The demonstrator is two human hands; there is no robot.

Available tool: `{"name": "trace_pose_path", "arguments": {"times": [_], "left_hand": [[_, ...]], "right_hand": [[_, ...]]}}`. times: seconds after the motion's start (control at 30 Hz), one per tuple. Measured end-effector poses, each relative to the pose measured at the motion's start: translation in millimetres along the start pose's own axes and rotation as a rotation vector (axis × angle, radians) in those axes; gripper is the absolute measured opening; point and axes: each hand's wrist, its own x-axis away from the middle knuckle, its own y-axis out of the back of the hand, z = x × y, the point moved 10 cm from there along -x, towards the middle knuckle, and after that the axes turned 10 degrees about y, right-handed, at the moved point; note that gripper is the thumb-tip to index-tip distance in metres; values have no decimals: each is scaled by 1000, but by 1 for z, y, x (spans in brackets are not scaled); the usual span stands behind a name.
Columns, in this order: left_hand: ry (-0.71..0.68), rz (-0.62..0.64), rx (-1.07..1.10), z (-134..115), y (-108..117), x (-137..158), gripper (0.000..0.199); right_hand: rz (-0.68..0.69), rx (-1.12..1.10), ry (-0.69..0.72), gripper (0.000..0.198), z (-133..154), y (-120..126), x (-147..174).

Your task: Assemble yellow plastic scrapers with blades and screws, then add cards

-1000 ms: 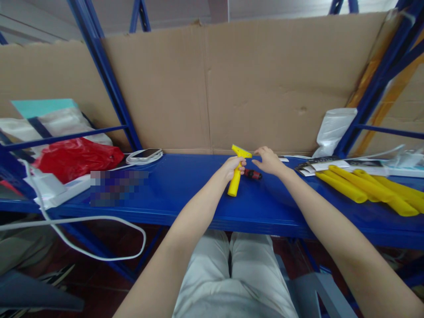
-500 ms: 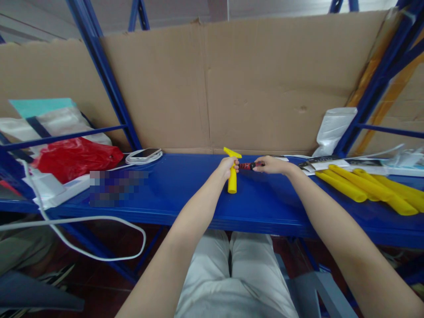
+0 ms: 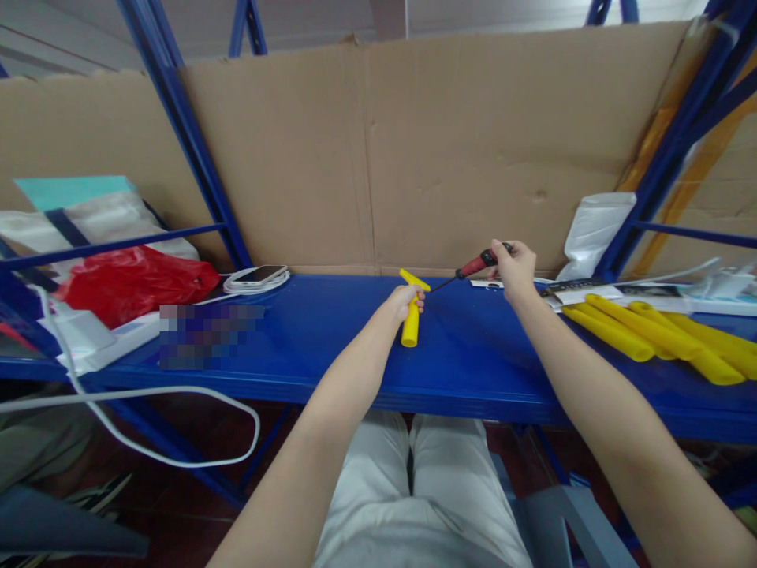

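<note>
My left hand (image 3: pixel 409 301) is closed around a yellow T-shaped plastic handle (image 3: pixel 410 331), held over the blue bench top (image 3: pixel 348 331). The handle's crosspiece shows above my fingers and its round lower end below them. In my right hand (image 3: pixel 516 267) is a screwdriver (image 3: pixel 474 265) with a red and black grip, held by the rear end of that grip. Its thin dark shaft slants down to the left, and the tip reaches close to my left fingers. Whether the tip touches the yellow handle I cannot tell.
Several yellow tubes (image 3: pixel 656 331) lie at the right beside papers and a white pouch (image 3: pixel 597 233). To the left are a phone (image 3: pixel 263 274) on a coiled white cable, a red plastic bag (image 3: pixel 139 280) and a power strip (image 3: pixel 121 343). A cardboard sheet (image 3: pixel 461 150) stands behind.
My right hand has moved up and to the right with the screwdriver, so its shaft now shows. The yellow handle in my left hand has shifted slightly and tilted.
</note>
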Motion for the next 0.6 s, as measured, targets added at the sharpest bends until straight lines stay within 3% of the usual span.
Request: {"name": "trace_pose_path", "arguments": {"times": [0.37, 0.6], "left_hand": [[23, 6, -55, 2, -3, 4, 17], [44, 13, -36, 4, -3, 4, 17]], "right_hand": [[32, 39, 90, 44, -2, -1, -8], [2, 36, 94, 41, 1, 1, -6]]}}
